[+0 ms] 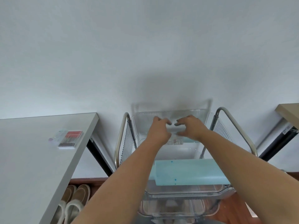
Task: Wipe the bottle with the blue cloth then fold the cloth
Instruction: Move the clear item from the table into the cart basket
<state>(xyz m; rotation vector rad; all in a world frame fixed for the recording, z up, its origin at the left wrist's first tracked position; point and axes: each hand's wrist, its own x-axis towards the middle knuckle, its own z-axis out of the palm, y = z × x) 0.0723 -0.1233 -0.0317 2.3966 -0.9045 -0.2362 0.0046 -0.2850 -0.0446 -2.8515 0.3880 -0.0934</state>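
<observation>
Both arms reach into a clear bin (169, 113) atop a wire cart. The left hand (159, 130) and right hand (191, 126), fingers curled, meet over a blurred clear object; their grip is unclear. A blue cloth (189, 172) lies draped across the bin's near edge.

There is one view only, worn on the person's head. It looks forward and down along both forearms, so the left hand (159, 131) and right hand (191, 128) sit just below the middle of the picture, stretched well out from the lens. Beyond the hands a bare wall (145, 54) fills the upper half. The wide angle bends the edges: a table (32, 151) spreads out left of the hands, slippers (72, 202) below it.
</observation>
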